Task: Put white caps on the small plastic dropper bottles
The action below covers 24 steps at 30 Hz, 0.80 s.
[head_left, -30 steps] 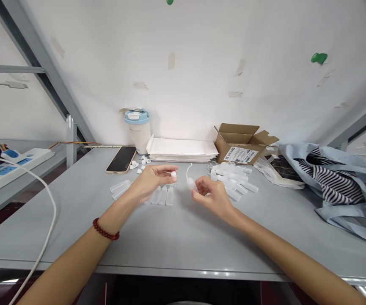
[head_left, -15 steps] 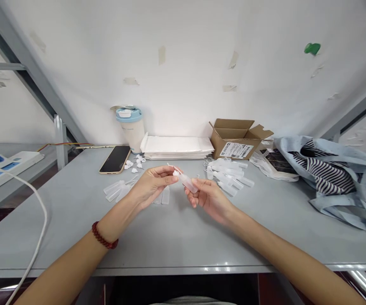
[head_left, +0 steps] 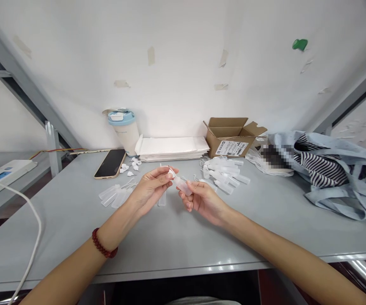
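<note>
Between my two hands is a small translucent squeeze bottle, tilted, with a white cap at its upper left end. My left hand pinches the cap between thumb and fingers. The bottle's body is gripped by my right hand, thumb on top and fingers curled beneath. Left of my left hand lie several clear bottles on the grey table. Loose white caps are scattered behind them. A pile of capped bottles lies beyond my right hand.
A phone and a cup with a blue lid stand at the back left. White envelopes are stacked by the wall, beside an open cardboard box. A blue cloth bag covers the right side. A power strip with a white cable is far left.
The view has shifted a little, so most things sit further left. Both hands still hold the bottle and cap; the left fingers have moved slightly around the cap.
</note>
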Available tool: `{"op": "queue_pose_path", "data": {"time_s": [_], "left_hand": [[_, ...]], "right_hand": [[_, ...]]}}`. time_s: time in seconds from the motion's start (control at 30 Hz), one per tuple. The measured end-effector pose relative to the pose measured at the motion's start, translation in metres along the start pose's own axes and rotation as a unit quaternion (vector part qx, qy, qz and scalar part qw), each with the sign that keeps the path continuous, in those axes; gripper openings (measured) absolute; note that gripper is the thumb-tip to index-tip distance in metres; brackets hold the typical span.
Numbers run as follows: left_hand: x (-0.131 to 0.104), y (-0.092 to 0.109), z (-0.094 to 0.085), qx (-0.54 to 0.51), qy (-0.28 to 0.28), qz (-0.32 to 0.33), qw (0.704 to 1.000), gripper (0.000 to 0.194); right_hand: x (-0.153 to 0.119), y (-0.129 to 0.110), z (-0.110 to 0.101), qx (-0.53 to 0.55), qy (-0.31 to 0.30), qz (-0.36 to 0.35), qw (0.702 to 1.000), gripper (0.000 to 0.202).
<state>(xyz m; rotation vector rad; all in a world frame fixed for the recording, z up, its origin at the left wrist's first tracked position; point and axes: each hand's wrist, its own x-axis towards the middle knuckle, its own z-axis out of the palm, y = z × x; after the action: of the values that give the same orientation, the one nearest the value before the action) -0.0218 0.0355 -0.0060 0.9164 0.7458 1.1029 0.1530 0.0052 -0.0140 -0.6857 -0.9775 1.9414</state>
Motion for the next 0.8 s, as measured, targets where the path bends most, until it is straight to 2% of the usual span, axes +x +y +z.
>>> {"op": "queue_pose_path", "data": {"time_s": [0.4,0.6,0.8], "left_hand": [[-0.005,-0.001,0.008,0.033,-0.052,-0.01,0.998,0.011],[-0.006,0.004,0.006,0.099,-0.026,0.027,0.994,0.012],[-0.005,0.008,0.001,0.138,-0.03,0.017,0.99,0.019]], "right_hand": [[0.001,0.003,0.0,0.022,0.009,0.004,1.0,0.029],[0.0,0.003,0.0,0.029,0.004,0.011,1.0,0.03],[-0.001,0.003,0.0,0.049,-0.002,0.023,0.999,0.03]]}}
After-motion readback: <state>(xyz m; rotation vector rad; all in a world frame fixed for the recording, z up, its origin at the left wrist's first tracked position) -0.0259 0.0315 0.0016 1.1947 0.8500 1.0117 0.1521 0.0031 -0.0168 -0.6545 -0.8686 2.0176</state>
